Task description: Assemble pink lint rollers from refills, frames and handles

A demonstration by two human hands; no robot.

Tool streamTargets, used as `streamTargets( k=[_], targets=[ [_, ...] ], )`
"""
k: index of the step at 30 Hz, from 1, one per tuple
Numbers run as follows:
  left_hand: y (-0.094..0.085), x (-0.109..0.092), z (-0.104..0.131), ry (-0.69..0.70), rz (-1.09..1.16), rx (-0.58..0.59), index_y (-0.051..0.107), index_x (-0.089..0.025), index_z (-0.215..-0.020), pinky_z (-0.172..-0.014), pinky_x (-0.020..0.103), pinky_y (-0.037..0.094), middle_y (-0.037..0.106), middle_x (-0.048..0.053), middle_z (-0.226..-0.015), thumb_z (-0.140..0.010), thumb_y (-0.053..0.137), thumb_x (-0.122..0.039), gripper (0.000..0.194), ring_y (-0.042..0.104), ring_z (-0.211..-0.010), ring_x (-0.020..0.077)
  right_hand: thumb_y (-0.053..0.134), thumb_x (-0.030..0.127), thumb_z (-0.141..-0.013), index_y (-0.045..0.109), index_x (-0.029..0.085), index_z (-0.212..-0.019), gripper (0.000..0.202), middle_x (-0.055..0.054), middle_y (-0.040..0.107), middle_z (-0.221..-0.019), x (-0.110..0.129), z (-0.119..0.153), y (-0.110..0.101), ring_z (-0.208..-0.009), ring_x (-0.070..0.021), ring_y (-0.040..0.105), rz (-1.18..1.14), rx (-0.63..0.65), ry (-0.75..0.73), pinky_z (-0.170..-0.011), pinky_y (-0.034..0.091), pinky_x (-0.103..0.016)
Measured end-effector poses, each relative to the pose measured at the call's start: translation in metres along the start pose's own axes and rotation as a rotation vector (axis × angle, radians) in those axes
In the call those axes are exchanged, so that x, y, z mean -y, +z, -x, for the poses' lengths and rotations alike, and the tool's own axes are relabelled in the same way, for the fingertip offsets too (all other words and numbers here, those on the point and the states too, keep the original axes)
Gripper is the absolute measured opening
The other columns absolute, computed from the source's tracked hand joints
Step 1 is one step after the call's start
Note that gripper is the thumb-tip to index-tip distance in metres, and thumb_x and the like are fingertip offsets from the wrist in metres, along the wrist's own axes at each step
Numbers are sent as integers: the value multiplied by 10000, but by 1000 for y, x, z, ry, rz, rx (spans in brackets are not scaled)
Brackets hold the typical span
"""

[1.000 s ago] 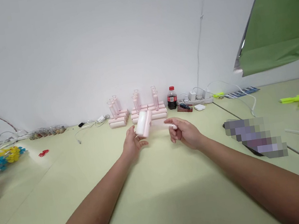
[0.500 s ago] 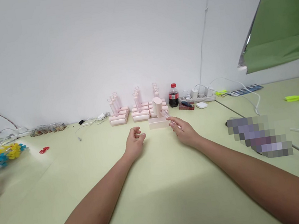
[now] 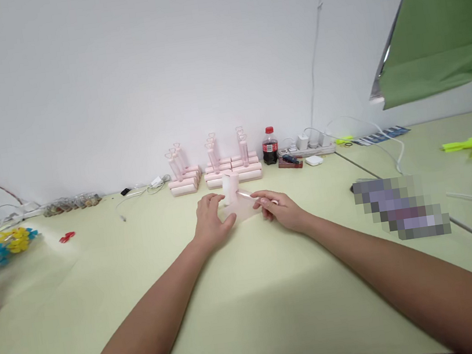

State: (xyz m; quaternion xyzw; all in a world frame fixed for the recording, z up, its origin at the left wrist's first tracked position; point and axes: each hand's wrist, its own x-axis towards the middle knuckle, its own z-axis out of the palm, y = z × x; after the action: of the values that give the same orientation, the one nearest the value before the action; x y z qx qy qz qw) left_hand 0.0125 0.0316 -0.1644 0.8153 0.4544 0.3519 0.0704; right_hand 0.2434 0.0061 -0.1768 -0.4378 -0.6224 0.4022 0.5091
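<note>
My right hand [image 3: 283, 209] is closed around the clear handle [image 3: 246, 195] of what looks like a pale pink lint roller. Its thick roller head [image 3: 231, 188] stands upright and is blurred by motion. Below the head is a pale flat pinkish piece [image 3: 243, 210], smeared, so I cannot tell if it is joined to the roller. My left hand [image 3: 213, 222] is open just left of the head, fingers curved and thumb apart; whether the fingertips touch it is unclear. Behind stand several similar pink rollers [image 3: 248, 173] with clear upright handles ending in heart-shaped loops.
A cola bottle [image 3: 270, 147] stands by the wall, beside a power strip [image 3: 309, 151] with chargers and cables. A blurred-out object [image 3: 401, 207] lies to the right. Bagged colourful pieces [image 3: 6, 245] and a red piece [image 3: 67, 237] lie left.
The roller in my right hand has moved left and slightly down. My left hand has spread its fingers and come closer to the head. The view has shifted slightly.
</note>
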Motion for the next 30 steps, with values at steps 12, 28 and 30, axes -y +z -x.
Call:
streamTargets(
  k=[12, 28, 30],
  targets=[
    [-16, 14, -8, -416, 426, 158, 681, -205, -938, -592, 277, 394, 671, 30, -816, -636, 708, -296, 317, 574, -687, 191, 634, 490, -783, 599, 218, -1068, 395, -9, 686, -717, 6, -5, -16, -489, -112, 531, -362, -281, 71, -463, 421, -256],
    [-5, 30, -18, -711, 1170, -133, 567, -149, -911, -495, 254, 516, 627, 46, -763, -737, 637, -392, 307, 611, -593, 137, 620, 420, -774, 611, 189, -980, 310, -18, 686, -628, 24, 10, 7, -431, -140, 540, -490, -102, 157, -446, 414, -282],
    [-3, 27, -16, -660, 1213, -62, 596, -148, -972, -509, 273, 532, 630, 43, -749, -739, 649, -392, 342, 610, -610, 150, 618, 418, -783, 610, 191, -987, 306, -24, 697, -652, 24, 12, 11, -452, -141, 551, -496, -86, 158, -464, 423, -283]
  ],
)
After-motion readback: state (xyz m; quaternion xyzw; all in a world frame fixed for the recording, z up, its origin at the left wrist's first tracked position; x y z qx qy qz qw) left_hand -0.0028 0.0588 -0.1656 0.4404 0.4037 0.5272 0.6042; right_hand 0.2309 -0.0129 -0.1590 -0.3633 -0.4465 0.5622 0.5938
